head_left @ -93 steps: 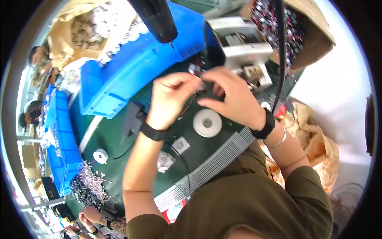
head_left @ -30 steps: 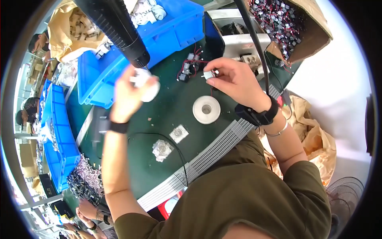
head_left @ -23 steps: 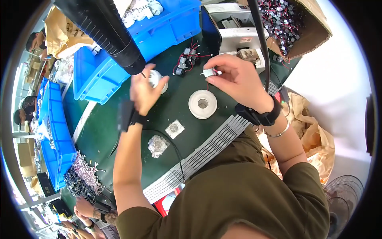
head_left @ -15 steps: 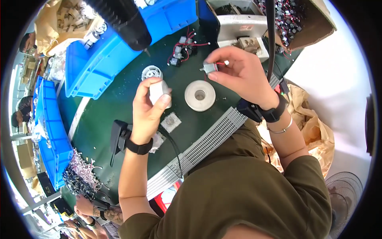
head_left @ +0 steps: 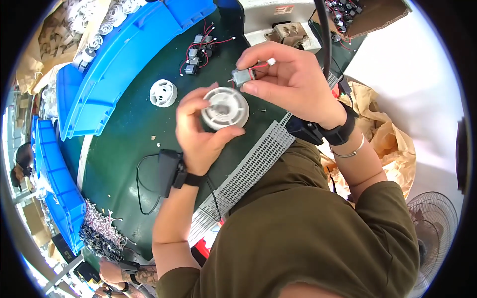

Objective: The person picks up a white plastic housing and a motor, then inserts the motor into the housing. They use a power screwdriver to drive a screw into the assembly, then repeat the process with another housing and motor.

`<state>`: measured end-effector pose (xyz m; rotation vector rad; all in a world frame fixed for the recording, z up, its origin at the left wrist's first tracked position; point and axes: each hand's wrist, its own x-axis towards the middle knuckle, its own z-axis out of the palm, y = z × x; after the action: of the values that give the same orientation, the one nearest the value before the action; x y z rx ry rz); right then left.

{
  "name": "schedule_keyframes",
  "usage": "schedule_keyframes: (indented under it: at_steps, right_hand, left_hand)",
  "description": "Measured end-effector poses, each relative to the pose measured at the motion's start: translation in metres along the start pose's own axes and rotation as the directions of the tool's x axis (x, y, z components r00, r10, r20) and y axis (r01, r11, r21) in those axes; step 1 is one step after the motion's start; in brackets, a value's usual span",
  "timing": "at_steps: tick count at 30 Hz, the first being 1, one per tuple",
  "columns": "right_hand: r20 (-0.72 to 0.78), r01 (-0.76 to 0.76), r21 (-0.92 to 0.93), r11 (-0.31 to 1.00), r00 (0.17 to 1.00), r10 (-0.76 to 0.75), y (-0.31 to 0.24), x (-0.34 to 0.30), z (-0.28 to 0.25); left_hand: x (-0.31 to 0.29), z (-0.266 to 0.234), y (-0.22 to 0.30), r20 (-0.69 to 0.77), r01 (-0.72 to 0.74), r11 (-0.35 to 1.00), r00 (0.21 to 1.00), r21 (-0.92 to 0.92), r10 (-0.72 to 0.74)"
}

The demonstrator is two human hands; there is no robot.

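My left hand (head_left: pixel 201 126) is closed round a white round plastic housing (head_left: pixel 238 110), its spoked inner side facing up. In my right hand (head_left: pixel 293 79) is a small silver motor (head_left: pixel 242 77), pinched between thumb and fingers. Its thin shaft points left toward the housing, and a red lead ends in a white connector (head_left: pixel 271 62). The motor and housing are apart. The pale ring-shaped disc seen on the table earlier is hidden, apparently behind the housing. A second white housing (head_left: pixel 163 93) lies on the green table (head_left: pixel 129 164), left of my left hand.
Several motors with red leads (head_left: pixel 194 54) lie beyond my hands. A blue bin (head_left: pixel 99 94) curves along the left, and a metal fixture (head_left: pixel 288 36) stands at the back. A perforated grey strip (head_left: pixel 248 164) edges the table. A co-worker's hand (head_left: pixel 112 272) shows lower left.
My left hand has moved right and turned the white housing so its spoked side shows. My right hand has shifted slightly left with the motor. The view has shifted; the hanging black tool is out of sight.
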<state>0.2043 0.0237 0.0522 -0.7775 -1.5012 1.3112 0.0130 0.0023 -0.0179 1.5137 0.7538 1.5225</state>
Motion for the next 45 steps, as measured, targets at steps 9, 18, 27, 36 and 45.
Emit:
schedule_keyframes:
  at_steps: [9,18,27,36,45]
  right_hand:
    - [0.186,0.083,-0.454,0.887,0.982,0.004,-0.009,0.005,0.006]
    - [0.174,0.114,-0.448,0.887,0.984,-0.038,-0.009,0.0,0.013]
    - [0.288,0.277,-0.733,0.621,0.954,-0.087,-0.002,0.002,0.029]
    - [-0.039,0.264,-0.617,0.742,0.931,-0.364,-0.045,0.047,0.037]
    - [0.201,0.425,0.287,0.858,0.85,-0.488,-0.088,0.18,0.07]
  left_hand:
    - [0.001,-0.009,0.024,0.18,-0.151,0.756,0.983,0.637,0.045]
    - [0.013,-0.01,0.031,0.28,-0.198,0.765,0.96,0.613,0.024]
    - [0.001,-0.004,0.015,0.163,-0.154,0.817,0.984,0.556,0.075]
    - [0.001,-0.019,0.017,0.331,-0.422,0.6,0.906,0.68,0.262]
    - [-0.002,-0.013,0.012,0.323,-0.407,0.689,0.911,0.6,0.256]
